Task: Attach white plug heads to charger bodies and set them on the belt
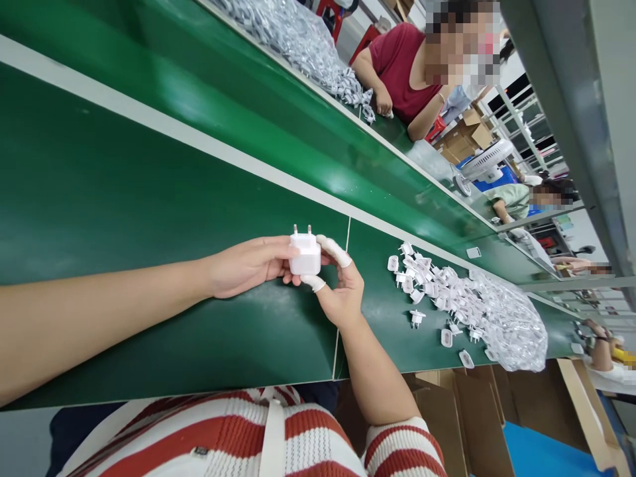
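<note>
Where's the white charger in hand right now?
In the head view, near the centre, the white charger is held between the left hand and right hand, over the green table, left of the charger pile.

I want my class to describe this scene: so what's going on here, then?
A person at a green workbench has a white plug adapter in both hands, held by the left grip and the right grip, its two prongs pointing away from the body. White finger covers show on the right side. More adapters lie loose to the right, beside a clear plastic bag. Across the bench sits someone in a red top.
</note>
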Demonstrator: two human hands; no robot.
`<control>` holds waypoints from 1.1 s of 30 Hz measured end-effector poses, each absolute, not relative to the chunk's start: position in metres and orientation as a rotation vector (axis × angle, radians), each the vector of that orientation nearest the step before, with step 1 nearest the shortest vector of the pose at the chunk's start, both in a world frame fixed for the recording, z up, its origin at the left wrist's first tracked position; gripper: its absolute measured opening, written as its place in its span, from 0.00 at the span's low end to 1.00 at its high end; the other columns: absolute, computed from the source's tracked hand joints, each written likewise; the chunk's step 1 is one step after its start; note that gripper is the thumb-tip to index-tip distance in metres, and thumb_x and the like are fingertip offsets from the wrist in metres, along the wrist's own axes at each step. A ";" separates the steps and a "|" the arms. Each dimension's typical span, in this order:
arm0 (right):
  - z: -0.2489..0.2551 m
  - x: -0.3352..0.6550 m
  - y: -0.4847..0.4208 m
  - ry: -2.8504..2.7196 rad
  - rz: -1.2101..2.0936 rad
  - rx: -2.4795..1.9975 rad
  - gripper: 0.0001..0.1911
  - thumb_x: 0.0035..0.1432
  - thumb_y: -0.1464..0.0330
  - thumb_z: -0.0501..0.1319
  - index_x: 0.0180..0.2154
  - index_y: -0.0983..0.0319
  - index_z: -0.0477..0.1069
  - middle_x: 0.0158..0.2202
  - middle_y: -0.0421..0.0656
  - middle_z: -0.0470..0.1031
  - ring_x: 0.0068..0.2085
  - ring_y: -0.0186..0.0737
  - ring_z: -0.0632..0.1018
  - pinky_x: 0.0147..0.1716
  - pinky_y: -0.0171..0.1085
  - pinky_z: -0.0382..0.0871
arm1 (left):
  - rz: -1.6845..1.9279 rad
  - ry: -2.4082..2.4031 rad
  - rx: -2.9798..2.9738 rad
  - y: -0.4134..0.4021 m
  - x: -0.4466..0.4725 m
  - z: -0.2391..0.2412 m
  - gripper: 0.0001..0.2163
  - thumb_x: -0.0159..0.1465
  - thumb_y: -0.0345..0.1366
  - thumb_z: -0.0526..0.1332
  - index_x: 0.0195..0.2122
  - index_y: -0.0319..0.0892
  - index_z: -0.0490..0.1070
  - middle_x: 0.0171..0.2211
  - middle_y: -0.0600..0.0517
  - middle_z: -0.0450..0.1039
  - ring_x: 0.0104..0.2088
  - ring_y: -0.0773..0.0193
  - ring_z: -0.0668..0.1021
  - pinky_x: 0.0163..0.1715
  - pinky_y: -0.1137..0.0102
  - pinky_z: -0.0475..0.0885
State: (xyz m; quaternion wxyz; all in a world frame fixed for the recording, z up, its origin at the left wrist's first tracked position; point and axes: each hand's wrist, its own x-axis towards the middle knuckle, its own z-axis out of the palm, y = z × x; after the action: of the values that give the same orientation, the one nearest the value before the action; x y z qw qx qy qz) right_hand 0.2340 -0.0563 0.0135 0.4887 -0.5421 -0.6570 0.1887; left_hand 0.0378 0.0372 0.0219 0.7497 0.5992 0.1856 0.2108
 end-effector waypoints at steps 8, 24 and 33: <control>0.006 0.235 -0.052 -1.540 0.472 -1.313 0.30 0.65 0.64 0.68 0.67 0.54 0.67 0.65 0.52 0.76 0.58 0.51 0.83 0.58 0.51 0.80 | 1.028 0.361 2.154 0.023 0.036 0.002 0.21 0.71 0.40 0.63 0.65 0.47 0.72 0.66 0.41 0.74 0.63 0.51 0.77 0.64 0.56 0.72; 0.005 0.227 -0.053 -1.452 0.526 -1.201 0.24 0.56 0.64 0.74 0.55 0.54 0.78 0.53 0.46 0.84 0.53 0.46 0.84 0.54 0.46 0.80 | 1.460 0.355 2.182 0.023 0.038 0.000 0.19 0.67 0.47 0.71 0.53 0.43 0.76 0.47 0.45 0.79 0.44 0.61 0.82 0.47 0.68 0.79; 0.020 0.230 -0.050 -0.806 1.595 -1.211 0.33 0.35 0.48 0.83 0.40 0.57 0.79 0.37 0.40 0.83 0.40 0.41 0.83 0.47 0.41 0.80 | 1.451 0.317 2.202 0.021 0.037 0.009 0.16 0.72 0.47 0.65 0.52 0.40 0.73 0.39 0.47 0.76 0.37 0.63 0.79 0.37 0.70 0.76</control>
State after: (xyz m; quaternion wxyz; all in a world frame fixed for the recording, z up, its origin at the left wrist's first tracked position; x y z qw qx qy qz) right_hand 0.2301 -0.0499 0.0200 0.4719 -0.4945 -0.3290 0.6516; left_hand 0.0371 0.0215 0.0091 0.2406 0.8047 0.1158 0.5303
